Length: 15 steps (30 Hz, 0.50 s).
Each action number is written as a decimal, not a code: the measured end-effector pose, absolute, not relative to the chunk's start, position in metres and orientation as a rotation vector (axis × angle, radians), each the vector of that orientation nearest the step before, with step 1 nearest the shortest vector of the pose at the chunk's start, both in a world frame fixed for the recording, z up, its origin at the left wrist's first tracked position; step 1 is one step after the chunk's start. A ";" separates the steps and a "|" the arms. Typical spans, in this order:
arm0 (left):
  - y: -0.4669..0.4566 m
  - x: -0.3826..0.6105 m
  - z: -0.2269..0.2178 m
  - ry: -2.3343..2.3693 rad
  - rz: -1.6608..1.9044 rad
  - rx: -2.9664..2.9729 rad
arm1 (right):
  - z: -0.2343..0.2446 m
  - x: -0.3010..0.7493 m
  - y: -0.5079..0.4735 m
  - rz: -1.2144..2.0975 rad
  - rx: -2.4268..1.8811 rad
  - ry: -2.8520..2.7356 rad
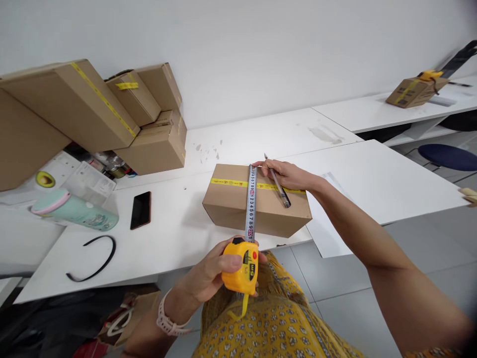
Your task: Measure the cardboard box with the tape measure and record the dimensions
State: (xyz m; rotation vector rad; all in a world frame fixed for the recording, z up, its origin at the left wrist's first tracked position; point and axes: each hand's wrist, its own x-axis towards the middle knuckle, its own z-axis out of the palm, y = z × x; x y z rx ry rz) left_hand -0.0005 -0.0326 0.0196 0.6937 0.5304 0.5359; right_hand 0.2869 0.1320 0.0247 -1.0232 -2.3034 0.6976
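Observation:
A small cardboard box (231, 206) with a yellow tape band lies at the front edge of the white table (167, 233). My left hand (208, 276) is closed around a yellow tape measure case (240, 268) just in front of the box. Its blade (251, 199) runs across the box top to the far edge. My right hand (286, 175) pins the blade's end at that far edge and also holds a pen (278, 185) between its fingers.
Stacked cardboard boxes (93, 107) stand at the back left. A black phone (140, 210), a mint bottle (74, 211) lying down and a black curved band (93, 258) are on the table's left. A paper sheet (328, 228) lies right of the box. Another box (413, 92) sits on a far table.

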 end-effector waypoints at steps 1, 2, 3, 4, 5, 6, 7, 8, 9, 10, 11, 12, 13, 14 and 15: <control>-0.033 -0.001 0.019 0.526 0.537 0.703 | 0.024 0.287 0.131 0.747 -1.006 -2.289; -0.033 -0.002 0.019 0.517 0.536 0.714 | 0.024 0.287 0.128 0.791 -0.992 -2.247; -0.034 -0.005 0.019 0.504 0.533 0.728 | 0.024 0.287 0.125 0.806 -0.995 -2.164; -0.035 -0.008 0.020 0.498 0.530 0.746 | 0.024 0.287 0.121 0.782 -1.013 -2.044; -0.037 -0.012 0.021 0.500 0.526 0.775 | 0.025 0.288 0.115 0.735 -1.031 -1.903; -0.038 -0.016 0.023 0.508 0.514 0.814 | 0.027 0.289 0.109 0.686 -1.037 -1.762; -0.039 -0.021 0.025 0.525 0.492 0.867 | 0.030 0.290 0.103 0.657 -1.021 -1.645; -0.041 -0.025 0.027 0.548 0.464 0.936 | 0.034 0.290 0.096 0.656 -0.983 -1.559; -0.041 -0.028 0.028 0.573 0.424 1.019 | 0.039 0.290 0.089 0.685 -0.926 -1.505; -0.041 -0.030 0.030 0.599 0.378 1.107 | 0.044 0.289 0.083 0.733 -0.863 -1.473; -0.041 -0.032 0.031 0.625 0.330 1.198 | 0.049 0.287 0.076 0.786 -0.807 -1.452; -0.041 -0.032 0.031 0.654 0.291 1.290 | 0.055 0.285 0.071 0.824 -0.765 -1.434; -0.041 -0.032 0.030 0.682 0.262 1.383 | 0.059 0.282 0.065 0.844 -0.737 -1.408; -0.041 -0.031 0.029 0.706 0.234 1.470 | 0.063 0.278 0.059 0.850 -0.719 -1.378; -0.041 -0.030 0.026 0.723 0.215 1.543 | 0.066 0.274 0.053 0.848 -0.704 -1.348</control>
